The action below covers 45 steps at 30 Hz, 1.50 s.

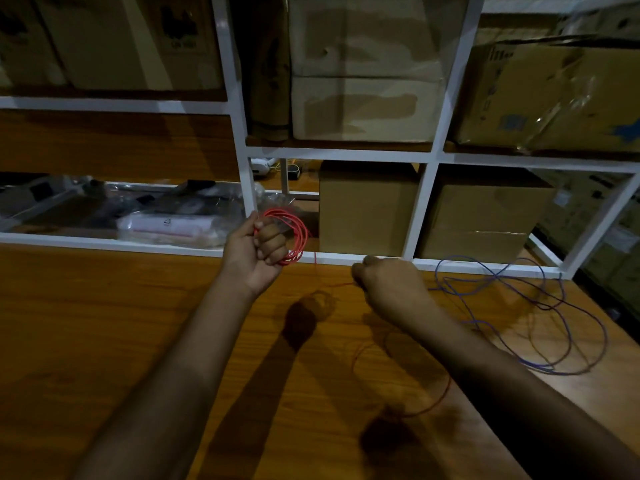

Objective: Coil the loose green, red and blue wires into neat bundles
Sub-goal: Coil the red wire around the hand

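My left hand [258,249] grips a coil of red wire [298,233], raised above the wooden table [121,323] near the shelf frame. A loose strand of the red wire runs from the coil to my right hand [388,285], which pinches it just above the table. The rest of the red wire trails in a loop under my right forearm [440,400]. The blue wire [554,317] lies in loose tangled loops on the table to the right of my right hand. No green wire shows.
A white shelf frame [346,259] borders the table's far edge, with cardboard boxes [367,209] in its compartments. Plastic-wrapped packages [166,226] lie on the lower shelf at left. The table ends at the right, near the blue wire.
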Available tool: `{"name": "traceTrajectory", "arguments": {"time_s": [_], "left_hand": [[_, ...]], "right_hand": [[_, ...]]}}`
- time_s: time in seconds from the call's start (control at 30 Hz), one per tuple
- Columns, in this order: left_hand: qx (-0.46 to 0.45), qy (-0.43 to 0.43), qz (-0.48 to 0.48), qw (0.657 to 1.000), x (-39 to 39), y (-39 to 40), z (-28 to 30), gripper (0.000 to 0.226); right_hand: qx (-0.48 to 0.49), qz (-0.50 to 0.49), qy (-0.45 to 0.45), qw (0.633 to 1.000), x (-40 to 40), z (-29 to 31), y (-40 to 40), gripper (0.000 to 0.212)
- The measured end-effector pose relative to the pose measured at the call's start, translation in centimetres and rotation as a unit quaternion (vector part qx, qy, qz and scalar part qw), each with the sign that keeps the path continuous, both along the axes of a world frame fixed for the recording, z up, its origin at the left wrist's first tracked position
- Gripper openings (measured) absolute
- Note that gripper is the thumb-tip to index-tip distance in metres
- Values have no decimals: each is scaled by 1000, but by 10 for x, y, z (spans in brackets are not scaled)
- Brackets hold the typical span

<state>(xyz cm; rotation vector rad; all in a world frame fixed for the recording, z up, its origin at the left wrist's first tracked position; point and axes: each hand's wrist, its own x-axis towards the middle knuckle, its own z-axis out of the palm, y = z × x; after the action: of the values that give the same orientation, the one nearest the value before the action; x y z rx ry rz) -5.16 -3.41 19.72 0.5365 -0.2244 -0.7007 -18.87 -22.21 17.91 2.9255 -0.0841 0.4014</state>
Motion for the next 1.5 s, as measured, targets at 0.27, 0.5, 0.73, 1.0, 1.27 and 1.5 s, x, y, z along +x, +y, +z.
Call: {"name": "traceTrajectory", "arguments": {"time_s": [0.27,0.5,0.73,1.0,1.27,1.5], "left_hand": [[74,-37,43,996,-4,-11,-9,38],[214,-179,-44,959,-46,-31,-15,27],[141,-145,-169,965,-37,-18,-10,40],[51,-51,-15,997,19,34,-2,39],[53,-35,-20,998,26,27,-14,35],[54,-33,-13,998,5,-11,-17,40]], "right_hand": [[-14,267,-95,959,-26,23,37,9],[30,183,-196,963,5,57,32,24],[147,23,-165,975,43,73,-17,36],[457,82,-8,886,15,50,-94,28],[297,-90,-97,946,24,-10,-81,9],[-59,92,110,988,8,18,21,30]]}}
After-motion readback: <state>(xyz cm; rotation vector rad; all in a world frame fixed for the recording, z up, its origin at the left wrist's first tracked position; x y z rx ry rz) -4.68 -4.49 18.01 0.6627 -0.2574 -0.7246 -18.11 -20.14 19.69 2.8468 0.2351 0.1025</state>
